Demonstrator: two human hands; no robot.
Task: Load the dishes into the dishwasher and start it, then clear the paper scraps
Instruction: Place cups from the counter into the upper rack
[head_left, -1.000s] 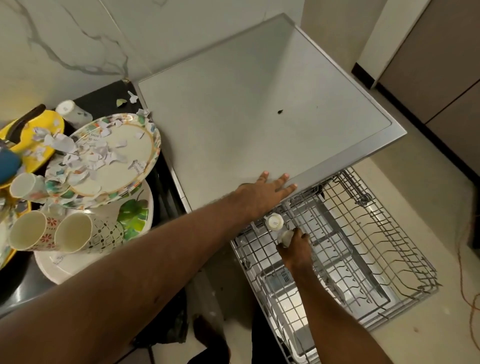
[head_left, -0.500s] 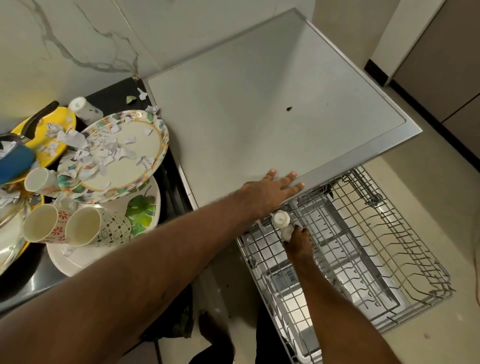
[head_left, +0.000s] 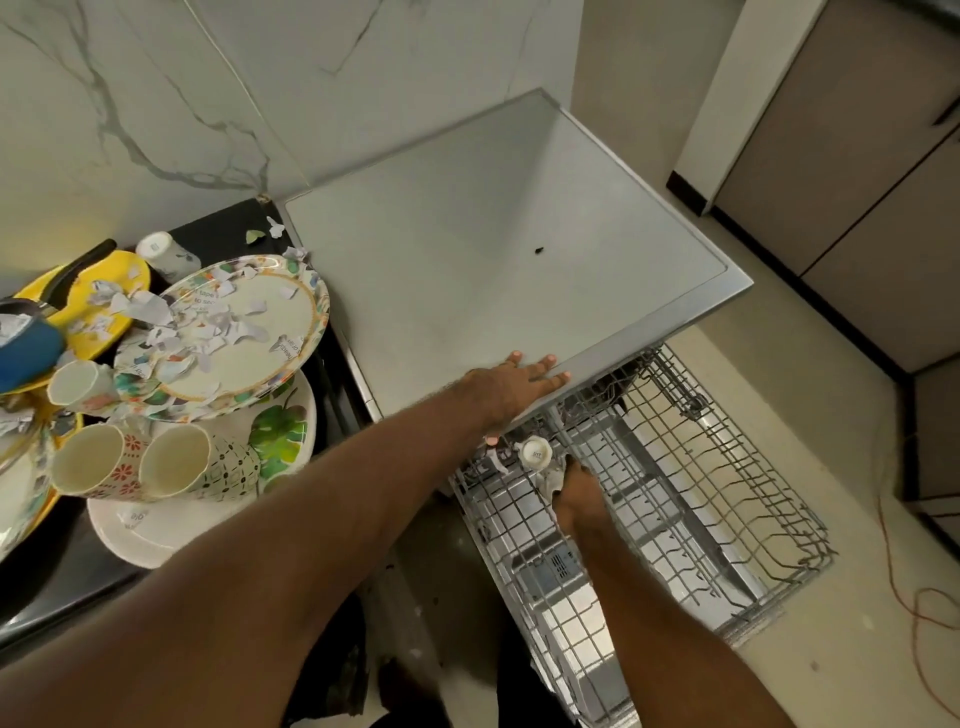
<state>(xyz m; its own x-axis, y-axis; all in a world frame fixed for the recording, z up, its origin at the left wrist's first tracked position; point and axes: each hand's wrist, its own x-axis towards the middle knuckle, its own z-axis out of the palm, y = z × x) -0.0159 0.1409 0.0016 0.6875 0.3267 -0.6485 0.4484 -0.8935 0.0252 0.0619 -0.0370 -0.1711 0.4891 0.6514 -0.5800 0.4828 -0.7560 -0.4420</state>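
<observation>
While the left hand lies flat, fingers straight, on the dishwasher top, entry: one cup, base up, long axis near upright, at the pulled-out rack, corner nearest the counter. Nearer is the right hand, fingers wrapped round its side. The other cups wait well left.

Right hand holds cup at rack; left hand rests on worktop.

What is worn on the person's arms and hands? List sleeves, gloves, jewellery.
Nothing worn shows. The left hand and right hand are bare: no gloves, rings or watch visible. The left forearm and right forearm show no sleeve up to the frame edge.
</observation>
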